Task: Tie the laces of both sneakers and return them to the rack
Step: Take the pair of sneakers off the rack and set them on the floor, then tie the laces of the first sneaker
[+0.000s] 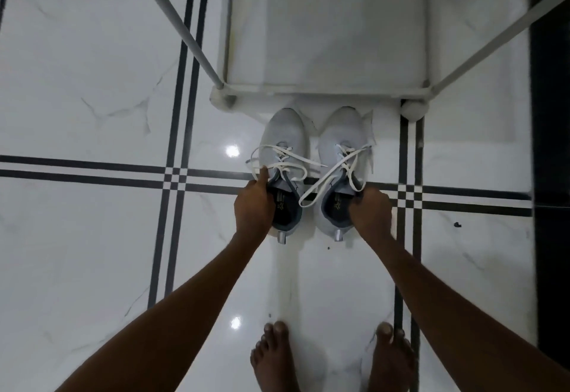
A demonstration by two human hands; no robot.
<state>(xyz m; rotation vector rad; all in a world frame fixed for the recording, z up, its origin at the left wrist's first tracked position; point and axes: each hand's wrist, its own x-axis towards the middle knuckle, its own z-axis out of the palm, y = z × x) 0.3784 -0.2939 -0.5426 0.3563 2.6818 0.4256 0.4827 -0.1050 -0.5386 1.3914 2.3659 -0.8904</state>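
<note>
**Both hands on the sneakers, laces loose, below the rack**

Floor: white glossy tile, dark double lines crossing, two light glints.

Left hand: clasped on the collar of the left sneaker, fingers tucked into the opening, thumb out along the outer edge by a loop of lace. Left sneaker's laces untied, spread in loose loops over the tongue and out to both sides.

Right sneaker just beside it, parallel, toes toward the rack. Its laces also untied; one long end trails across the gap toward the left shoe. Right hand: grasping the outer collar of the right sneaker, fingers curled inside.

Rack: white frame, directly beyond the toes, its shelf bare. Both shoes appear to sit on the floor in front of it.

Bare feet at bottom edge.
</note>
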